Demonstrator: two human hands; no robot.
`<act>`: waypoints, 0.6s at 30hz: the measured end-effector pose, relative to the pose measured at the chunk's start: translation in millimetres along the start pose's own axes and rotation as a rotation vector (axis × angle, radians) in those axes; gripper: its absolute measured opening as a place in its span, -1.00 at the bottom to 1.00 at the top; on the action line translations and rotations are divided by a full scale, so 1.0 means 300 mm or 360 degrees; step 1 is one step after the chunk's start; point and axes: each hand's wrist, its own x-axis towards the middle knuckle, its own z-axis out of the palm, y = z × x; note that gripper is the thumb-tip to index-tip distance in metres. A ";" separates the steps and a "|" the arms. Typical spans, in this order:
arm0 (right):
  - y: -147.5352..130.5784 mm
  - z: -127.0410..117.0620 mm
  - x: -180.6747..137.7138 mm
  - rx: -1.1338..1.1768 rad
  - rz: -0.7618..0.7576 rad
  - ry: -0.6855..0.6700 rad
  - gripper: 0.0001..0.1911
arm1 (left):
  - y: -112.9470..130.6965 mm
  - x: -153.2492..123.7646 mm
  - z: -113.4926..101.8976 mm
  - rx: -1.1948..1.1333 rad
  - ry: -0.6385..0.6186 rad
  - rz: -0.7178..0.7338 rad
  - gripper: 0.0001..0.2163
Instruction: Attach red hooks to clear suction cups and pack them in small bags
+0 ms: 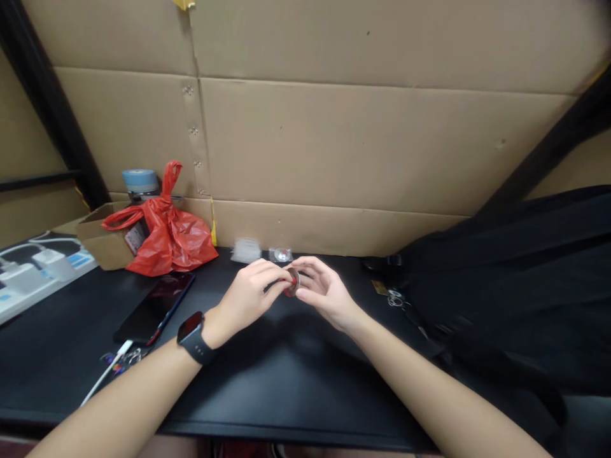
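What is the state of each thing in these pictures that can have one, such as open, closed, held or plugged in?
Left grip: pinching the small round object.
Right grip: partly curled around it; firmness of hold unclear.
Phone: lying flat, screen dark.
Smartwatch: worn on the left wrist, screen dark.
Red plastic bag: gathered at the top.
Cardboard box: top open.
Blue lid: on a container.
Power strip: white chargers plugged in.

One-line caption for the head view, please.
Left hand pinching a small round object, right hand curved at its edge, over a black table with a phone and red plastic bag at left.
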 end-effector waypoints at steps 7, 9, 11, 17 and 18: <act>-0.004 0.002 0.000 0.0000 0.0000 0.0024 -0.52 | 0.001 -0.003 0.005 0.0103 0.0003 0.0011 -0.90; -0.003 0.003 -0.001 -0.0019 0.0003 0.0042 -0.52 | 0.002 -0.003 0.005 0.0122 -0.0001 0.0019 -0.90; -0.001 0.004 -0.001 -0.0052 0.0009 0.0067 -0.50 | 0.005 -0.003 0.007 0.0130 0.0011 0.0025 -0.90; 0.000 0.005 0.001 -0.0187 -0.0029 0.0110 -0.47 | 0.025 0.003 0.012 -0.0084 0.0067 -0.0336 -0.93; 0.000 0.005 0.002 -0.0210 -0.0043 0.0106 -0.47 | 0.025 0.003 0.012 -0.0167 0.0045 -0.0467 -0.93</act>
